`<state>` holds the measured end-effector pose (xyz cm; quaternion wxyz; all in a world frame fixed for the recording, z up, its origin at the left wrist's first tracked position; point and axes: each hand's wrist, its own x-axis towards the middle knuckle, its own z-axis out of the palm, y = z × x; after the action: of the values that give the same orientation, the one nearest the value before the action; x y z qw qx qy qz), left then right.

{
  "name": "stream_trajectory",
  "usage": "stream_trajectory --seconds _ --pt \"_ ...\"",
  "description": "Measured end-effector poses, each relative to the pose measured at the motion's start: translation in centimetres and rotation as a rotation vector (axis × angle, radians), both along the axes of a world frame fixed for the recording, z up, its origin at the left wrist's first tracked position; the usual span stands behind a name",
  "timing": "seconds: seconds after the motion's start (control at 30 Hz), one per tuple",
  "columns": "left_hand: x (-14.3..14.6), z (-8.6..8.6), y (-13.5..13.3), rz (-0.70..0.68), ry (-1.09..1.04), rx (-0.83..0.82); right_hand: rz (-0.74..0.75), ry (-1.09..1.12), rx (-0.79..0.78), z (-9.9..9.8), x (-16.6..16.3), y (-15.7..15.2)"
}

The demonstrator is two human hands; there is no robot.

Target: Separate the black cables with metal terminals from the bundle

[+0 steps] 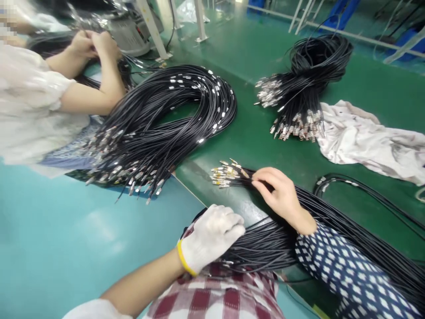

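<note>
Many black cables (pixel 335 217) lie across the right of the green table (pixel 245 146), metal tips (pixel 226 175) pointing left; the bare right hand (pixel 282 197), below a patterned sleeve (pixel 352 261), pinches some of them just behind the tips between thumb and forefinger. The white-gloved left hand (pixel 212 235) is loosely curled at a nearer bundle (pixel 268 246); whether it grips anything cannot be told. Beyond are a large coil (pixel 215 99), a smaller coil (pixel 318 62) and, just beside the latter, a white cloth (pixel 372 141). At left, a co-worker (pixel 33 102) holds both hands close together

White glove (pixel 212 235) — yellow cuff (pixel 183 260)
</note>
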<state>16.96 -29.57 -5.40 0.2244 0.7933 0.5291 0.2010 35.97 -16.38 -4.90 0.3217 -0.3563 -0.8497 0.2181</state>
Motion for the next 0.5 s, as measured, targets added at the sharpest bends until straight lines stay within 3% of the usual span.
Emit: stream_trajectory --seconds 0.1,0.2,0.5 --pt "-0.8 0.1 1.1 0.219 -0.122 -0.116 -0.004 -0.061 0.153 -0.1 0.3 -0.9" --pt "-1.4 0.5 2.3 0.361 -0.227 -0.22 0.039 -0.031 0.132 -0.2 0.1 -1.5" --pt "-1.3 2.4 4.0 0.47 -0.547 -0.462 0.153 -0.269 0.025 0.7 0.5 -3.8"
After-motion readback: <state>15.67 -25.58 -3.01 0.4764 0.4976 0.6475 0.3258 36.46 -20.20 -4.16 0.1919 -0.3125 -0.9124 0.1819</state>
